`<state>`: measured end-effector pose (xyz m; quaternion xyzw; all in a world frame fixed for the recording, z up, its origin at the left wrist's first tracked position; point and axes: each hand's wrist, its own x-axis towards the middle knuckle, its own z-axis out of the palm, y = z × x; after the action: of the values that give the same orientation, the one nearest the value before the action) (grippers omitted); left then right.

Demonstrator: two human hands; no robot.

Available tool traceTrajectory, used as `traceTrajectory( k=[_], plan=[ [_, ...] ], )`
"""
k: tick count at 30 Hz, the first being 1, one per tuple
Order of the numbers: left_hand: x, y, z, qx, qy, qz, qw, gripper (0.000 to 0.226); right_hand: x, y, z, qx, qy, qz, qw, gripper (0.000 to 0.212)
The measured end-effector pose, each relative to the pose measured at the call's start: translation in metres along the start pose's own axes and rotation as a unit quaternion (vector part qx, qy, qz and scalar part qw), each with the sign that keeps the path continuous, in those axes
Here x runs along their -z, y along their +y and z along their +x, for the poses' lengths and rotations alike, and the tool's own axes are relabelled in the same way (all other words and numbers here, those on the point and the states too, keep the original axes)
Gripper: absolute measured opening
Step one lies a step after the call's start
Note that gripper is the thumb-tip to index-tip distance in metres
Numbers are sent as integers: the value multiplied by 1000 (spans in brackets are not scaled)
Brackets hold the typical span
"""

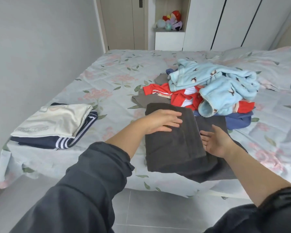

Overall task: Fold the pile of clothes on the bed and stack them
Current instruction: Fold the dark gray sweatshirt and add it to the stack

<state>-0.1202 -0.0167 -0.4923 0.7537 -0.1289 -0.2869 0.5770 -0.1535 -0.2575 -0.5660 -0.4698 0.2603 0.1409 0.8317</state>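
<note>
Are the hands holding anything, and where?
Nothing is gripped. The left hand is flat over the folded dark grey garment; the right hand, open, is at its right edge.

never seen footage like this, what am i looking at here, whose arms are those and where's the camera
There is no machine here. This is one picture from a wide-angle camera worn on a person's head, looking forward and down, so the two arms in dark sleeves are the wearer's own. The left hand lies flat, fingers straight, on a folded dark grey garment near the front edge of the bed. The right hand is open against that garment's right side. Neither hand holds anything. To the left sits a folded stack: a cream top on a navy striped garment. Behind lies the unfolded pile, with a light blue fleece over a red garment.
</note>
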Motion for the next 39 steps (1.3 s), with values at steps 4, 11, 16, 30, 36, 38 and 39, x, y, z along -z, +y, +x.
traceTrajectory(
  k=[4, 11, 16, 30, 36, 38, 39],
  plan=[
    [-8, -71, 17, -18, 166, 377, 911, 46, 16, 13, 2, -46, 5, -84, 995, 71],
    [-20, -123, 17, 14, 160, 395, 905, 63, -32, 28, 5, 31, 113, -286, 951, 37],
    [-28, -115, 21, -5, 221, 227, 949, 71, -26, -10, -13, 153, 142, -300, 931, 12],
    [-60, -82, 51, 203, 139, -202, 948, 50, 93, -14, -4, 86, 316, -557, 763, 54],
    [-54, -70, 42, 202, 129, -160, 958, 19, 77, -36, -17, -20, 198, -389, 899, 47],
    [-39, -61, 37, 180, 139, -158, 961, 27, 64, -37, -22, -37, 153, -364, 918, 36],
    [-28, -57, 32, 168, 139, -152, 964, 30, 55, -37, -23, -36, 131, -352, 926, 32]
  ],
)
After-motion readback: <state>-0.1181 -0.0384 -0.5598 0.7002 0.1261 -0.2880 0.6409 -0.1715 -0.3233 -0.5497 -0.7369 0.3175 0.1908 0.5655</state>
